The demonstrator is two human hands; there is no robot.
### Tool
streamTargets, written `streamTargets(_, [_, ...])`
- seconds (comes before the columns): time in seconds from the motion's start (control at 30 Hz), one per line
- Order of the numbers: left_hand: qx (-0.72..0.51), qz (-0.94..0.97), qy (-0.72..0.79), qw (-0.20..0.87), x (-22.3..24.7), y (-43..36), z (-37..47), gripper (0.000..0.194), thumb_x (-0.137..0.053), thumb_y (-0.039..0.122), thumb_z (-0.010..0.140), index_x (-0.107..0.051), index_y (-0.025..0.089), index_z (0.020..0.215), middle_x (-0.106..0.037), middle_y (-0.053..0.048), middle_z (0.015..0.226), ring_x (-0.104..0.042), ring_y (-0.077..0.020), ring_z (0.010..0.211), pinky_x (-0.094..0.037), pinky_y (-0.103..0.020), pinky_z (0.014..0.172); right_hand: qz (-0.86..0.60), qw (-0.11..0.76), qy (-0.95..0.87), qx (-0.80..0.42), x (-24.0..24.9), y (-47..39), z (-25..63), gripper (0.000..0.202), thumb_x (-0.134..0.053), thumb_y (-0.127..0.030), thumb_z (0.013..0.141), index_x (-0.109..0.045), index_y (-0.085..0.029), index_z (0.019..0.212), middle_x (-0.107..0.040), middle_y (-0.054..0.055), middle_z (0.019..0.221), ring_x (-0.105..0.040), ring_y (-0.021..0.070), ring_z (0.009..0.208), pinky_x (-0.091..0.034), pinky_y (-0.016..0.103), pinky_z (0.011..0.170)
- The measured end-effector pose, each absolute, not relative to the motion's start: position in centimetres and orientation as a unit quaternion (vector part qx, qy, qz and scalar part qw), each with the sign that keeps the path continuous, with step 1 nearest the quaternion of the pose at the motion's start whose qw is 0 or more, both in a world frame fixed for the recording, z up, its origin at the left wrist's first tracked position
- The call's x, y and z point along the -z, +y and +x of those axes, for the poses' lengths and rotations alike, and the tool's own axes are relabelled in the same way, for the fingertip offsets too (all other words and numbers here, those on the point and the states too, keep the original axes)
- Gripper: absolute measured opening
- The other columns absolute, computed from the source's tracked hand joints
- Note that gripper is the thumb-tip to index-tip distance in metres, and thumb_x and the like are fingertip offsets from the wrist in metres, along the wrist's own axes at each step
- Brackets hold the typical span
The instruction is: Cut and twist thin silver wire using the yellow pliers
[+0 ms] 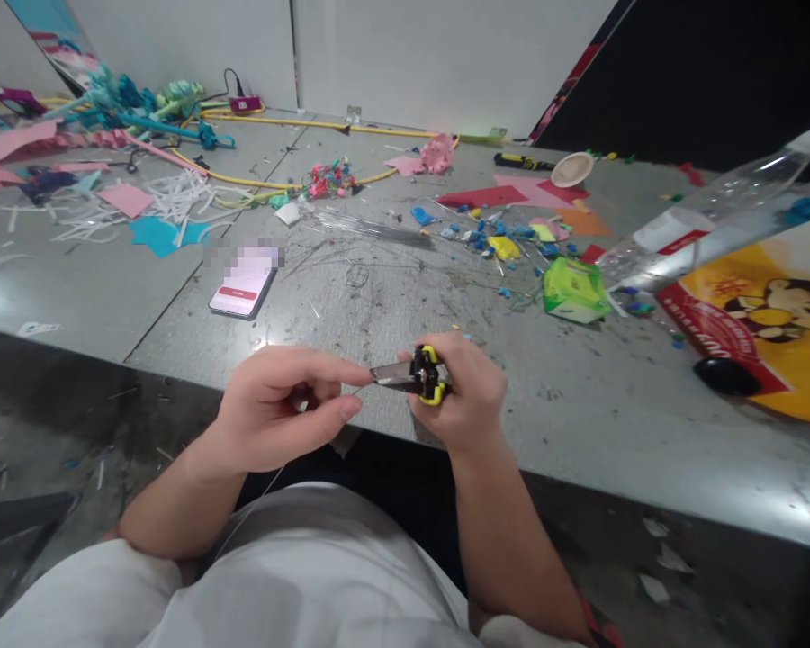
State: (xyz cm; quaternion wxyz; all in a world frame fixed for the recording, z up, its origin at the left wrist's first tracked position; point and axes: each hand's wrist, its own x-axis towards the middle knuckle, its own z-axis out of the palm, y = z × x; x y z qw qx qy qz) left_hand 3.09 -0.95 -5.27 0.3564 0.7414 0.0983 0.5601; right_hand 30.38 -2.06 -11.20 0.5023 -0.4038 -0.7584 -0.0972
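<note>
Small yellow-and-black-handled metal pliers [415, 375] are gripped in the closed right hand [460, 396], jaws pointed at the left hand [280, 418], where a thin wire is pinched for working, above the grey surface [580, 423] edge.

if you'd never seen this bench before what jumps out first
At the near edge of the grey table, the right hand grips small yellow-and-black pliers while the left hand pinches at their metal tip. Behind lies a phone with a pink screen, amid scattered bright paper scraps. On the right, a clear plastic bottle lies on its side over a yellow printed sheet.
</note>
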Motion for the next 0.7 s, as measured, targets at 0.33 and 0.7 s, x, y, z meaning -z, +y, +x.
streamTargets(0.33, [-0.541,0.757,0.11,0.35,5.9,-0.8,2.2,0.051,-0.106,0.023,0.108,-0.095,0.035,0.157,-0.07,0.004,0.07,-0.055,-0.0134,0.049,-0.043,-0.028,0.044,-0.392,0.502,-0.765,0.092,10.8,-2.2,30.2,0.033,-0.076,-0.014,0.105,-0.076,-0.032,0.133,-0.087,0.002,0.103,-0.083,0.0255,0.082,-0.069,0.038,0.076])
streamTargets(0.7, [-0.562,0.716,0.222,0.349,4.8,-3.5,3.3,0.034,-0.093,0.008,0.112,-0.101,0.029,0.138,-0.071,0.006,0.067,-0.056,-0.0069,0.044,-0.045,-0.017,0.044,-0.409,0.514,-0.736,0.161,11.5,-2.3,30.0,0.029,-0.077,-0.016,0.111,-0.075,-0.03,0.137,-0.088,0.006,0.106,-0.085,0.0284,0.087,-0.07,0.042,0.079])
